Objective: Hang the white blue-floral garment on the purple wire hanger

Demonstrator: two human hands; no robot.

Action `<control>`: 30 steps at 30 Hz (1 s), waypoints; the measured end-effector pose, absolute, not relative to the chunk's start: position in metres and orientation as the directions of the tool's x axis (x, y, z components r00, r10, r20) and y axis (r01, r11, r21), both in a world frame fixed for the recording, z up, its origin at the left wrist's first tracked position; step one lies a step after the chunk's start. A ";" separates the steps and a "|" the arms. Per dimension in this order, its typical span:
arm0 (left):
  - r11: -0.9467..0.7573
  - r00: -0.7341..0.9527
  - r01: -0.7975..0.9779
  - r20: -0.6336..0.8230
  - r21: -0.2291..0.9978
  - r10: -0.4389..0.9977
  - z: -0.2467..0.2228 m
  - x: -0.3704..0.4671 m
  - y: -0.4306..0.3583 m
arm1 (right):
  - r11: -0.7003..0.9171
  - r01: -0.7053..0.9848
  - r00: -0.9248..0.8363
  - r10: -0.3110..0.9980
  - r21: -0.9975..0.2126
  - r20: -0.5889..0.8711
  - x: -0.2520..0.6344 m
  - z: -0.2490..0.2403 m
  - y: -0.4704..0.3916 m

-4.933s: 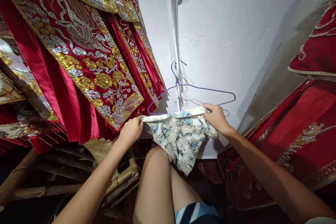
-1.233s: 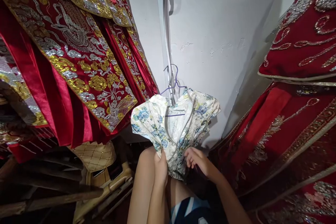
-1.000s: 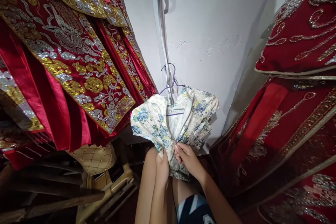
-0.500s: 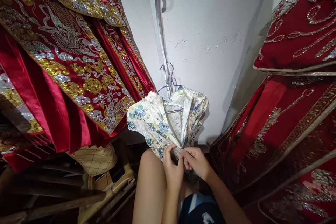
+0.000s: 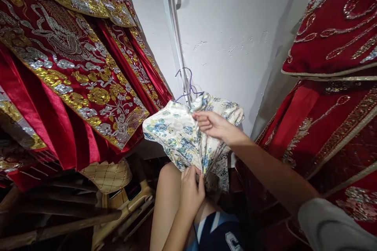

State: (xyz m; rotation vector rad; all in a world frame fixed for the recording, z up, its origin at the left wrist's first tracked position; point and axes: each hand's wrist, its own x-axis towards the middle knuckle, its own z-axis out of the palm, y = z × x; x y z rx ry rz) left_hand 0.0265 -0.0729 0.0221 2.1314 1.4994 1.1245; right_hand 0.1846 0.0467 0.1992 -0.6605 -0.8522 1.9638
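A short-sleeved floral blouse (image 5: 179, 129), white with blue and yellow flowers, hangs in front of me on a purple wire hanger (image 5: 191, 82). Its two front edges meet in a line running from the hem side to the collar, like a closed zip. My right hand (image 5: 210, 123) pinches at the top of that line, just under the collar; the small pull between its fingertips is hidden. Lower down, my left hand (image 5: 193, 184) is closed on the bottom of the front opening, gripping the cloth above my bare knee.
Red garments with gold and silver embroidery (image 5: 97, 70) hang on the left, and beaded red garments (image 5: 309, 125) on the right. A metal pole (image 5: 173, 27) stands by the white wall (image 5: 229, 19). At lower left is a wooden chair (image 5: 126, 211) with a quilted cushion (image 5: 107, 176).
My right hand has moved up from beside the left hand to the collar. The blouse's front, a wide V before, is now drawn together. My left hand stays low on the cloth.
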 end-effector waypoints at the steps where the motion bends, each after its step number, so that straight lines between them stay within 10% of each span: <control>1: -0.416 0.173 0.670 0.415 0.615 0.893 0.024 0.027 -0.074 | -0.384 -0.541 -0.473 0.875 -0.748 -0.107 0.184 0.213 0.051; 7: -0.422 0.261 0.648 0.336 0.634 0.905 0.039 0.025 -0.062 | -0.247 -0.556 -0.440 0.898 -0.794 0.029 0.182 0.213 0.044; 12: -0.542 0.039 0.455 0.592 0.706 0.805 0.113 0.017 -0.027 | 0.066 -0.376 -0.312 0.930 -0.924 0.193 0.185 0.195 0.027; 22: -0.731 0.195 0.644 0.875 0.226 0.443 0.218 0.033 0.016 | 0.430 -0.110 -0.087 0.894 -0.896 0.440 0.175 0.182 0.025; 26: -0.681 -0.196 0.574 0.883 0.455 0.426 0.217 -0.003 0.027 | 0.433 -0.024 -0.005 0.901 -0.901 0.433 0.167 0.128 0.028; 30: -0.583 -0.721 0.001 0.404 0.813 0.562 0.195 -0.063 0.050 | 0.295 -0.056 -0.050 0.953 -0.954 0.298 0.170 0.090 0.013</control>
